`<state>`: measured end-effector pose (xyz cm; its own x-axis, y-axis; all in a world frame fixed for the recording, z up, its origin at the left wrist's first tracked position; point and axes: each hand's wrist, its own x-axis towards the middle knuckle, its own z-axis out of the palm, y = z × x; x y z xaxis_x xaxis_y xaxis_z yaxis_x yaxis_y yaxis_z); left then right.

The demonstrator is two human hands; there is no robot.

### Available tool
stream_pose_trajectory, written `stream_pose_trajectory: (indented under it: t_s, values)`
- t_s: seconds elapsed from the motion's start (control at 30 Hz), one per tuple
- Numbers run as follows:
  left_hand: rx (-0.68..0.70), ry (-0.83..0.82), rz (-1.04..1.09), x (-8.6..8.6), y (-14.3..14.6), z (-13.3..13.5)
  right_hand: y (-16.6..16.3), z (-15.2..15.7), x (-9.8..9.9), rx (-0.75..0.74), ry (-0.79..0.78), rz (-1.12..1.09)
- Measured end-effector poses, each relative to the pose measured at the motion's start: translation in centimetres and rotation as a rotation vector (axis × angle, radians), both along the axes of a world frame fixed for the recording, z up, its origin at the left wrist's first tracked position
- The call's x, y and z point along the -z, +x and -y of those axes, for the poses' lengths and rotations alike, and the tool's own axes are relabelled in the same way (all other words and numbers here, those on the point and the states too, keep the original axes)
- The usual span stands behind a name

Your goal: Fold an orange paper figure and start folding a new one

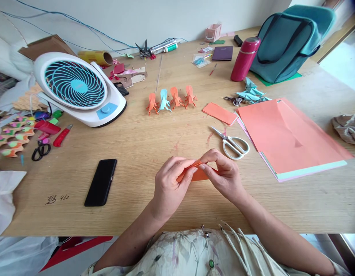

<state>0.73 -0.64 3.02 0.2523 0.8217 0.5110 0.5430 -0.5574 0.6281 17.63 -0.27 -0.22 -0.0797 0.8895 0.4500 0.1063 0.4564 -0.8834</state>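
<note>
Between my two hands is a folded piece of orange paper (200,175), held just above the table near its front edge. My left hand (173,182) pinches its left side between thumb and fingers. With thumb and forefinger, my right hand (223,172) grips the upper edge close to the left fingertips. Part of the paper is hidden behind the fingers. White-handled scissors (236,147) lie just beyond my right hand. Further off are a stack of orange paper strips (219,113) and a row of folded paper figures, orange ones (176,97) and a light blue one (165,100).
Large orange sheets (286,134) lie at right, near blue folded paper pieces (252,92), a red flask (245,59) and a teal bag (286,46). At left are a black phone (101,183), a white fan (79,88), a red cutter (62,136) and black-handled scissors (41,150).
</note>
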Motion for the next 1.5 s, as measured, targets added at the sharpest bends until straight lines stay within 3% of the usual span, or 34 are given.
stream_pose_trajectory:
  t_s: [1.5]
  values:
    - [0.007,0.059,-0.092,-0.23,0.24,-0.07,-0.02,-0.22,0.04,0.072,0.022,-0.016]
